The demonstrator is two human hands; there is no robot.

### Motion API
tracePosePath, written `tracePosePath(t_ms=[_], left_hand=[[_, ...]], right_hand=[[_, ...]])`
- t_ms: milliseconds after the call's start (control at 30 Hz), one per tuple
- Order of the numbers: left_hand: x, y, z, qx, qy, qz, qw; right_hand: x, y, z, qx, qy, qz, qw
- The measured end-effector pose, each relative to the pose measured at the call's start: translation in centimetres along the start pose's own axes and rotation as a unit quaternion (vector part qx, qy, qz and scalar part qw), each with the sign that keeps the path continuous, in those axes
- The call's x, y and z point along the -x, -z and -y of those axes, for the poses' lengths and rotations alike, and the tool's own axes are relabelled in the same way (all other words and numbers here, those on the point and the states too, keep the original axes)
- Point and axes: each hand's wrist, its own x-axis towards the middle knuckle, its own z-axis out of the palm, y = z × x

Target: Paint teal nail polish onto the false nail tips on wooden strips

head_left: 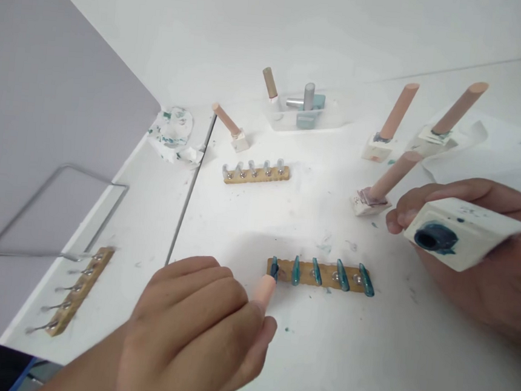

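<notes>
My left hand is closed around the peach cap of a nail polish brush. The cap points at the leftmost of several long teal false nails, and dark polish shows at that nail. Whether the bristles touch it is hard to make out. The nails stand on a tan display strip on the white table. On the right, my right hand grips a white square nail polish bottle, tilted so that its dark-smeared open neck faces me.
Bottles with peach caps stand behind my right hand. A strip with clear nails lies farther back, near a clear tray of bottles. At left are another strip, a metal frame and stained tissue.
</notes>
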Motion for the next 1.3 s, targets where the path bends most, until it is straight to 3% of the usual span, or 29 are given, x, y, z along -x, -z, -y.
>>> tracePosePath(t_ms=[333, 500, 733, 867, 1033, 1167, 1300], left_hand=[[1.8, 0.3, 0.8, -0.012, -0.056, 0.052, 0.997], [1.9, 0.9, 0.4, -0.018, -0.034, 0.046, 0.998], [0.7, -0.4, 0.6, 0.001, -0.038, 0.007, 0.999], [1.1, -0.1, 0.7, 0.004, -0.045, 0.029, 0.999], [1.0, 1.0, 0.2, -0.027, -0.007, 0.060, 0.998], [0.8, 0.7, 0.0, -0.017, 0.007, 0.027, 0.999], [1.5, 0.0, 0.1, -0.008, 0.003, -0.054, 0.998]], right_hand=[[0.1, -0.3, 0.4, -0.022, -0.035, 0.006, 0.999], [0.3, -0.3, 0.2, -0.046, -0.031, 0.015, 0.998], [-0.2, -0.1, 0.2, -0.057, -0.018, 0.026, 0.998], [-0.2, -0.2, 0.3, -0.077, -0.009, 0.047, 0.996], [-0.1, -0.3, 0.0, -0.089, -0.022, 0.059, 0.994], [-0.1, -0.1, -0.6, -0.106, -0.019, 0.087, 0.990], [-0.3, 0.1, -0.8, -0.136, -0.045, 0.108, 0.984]])
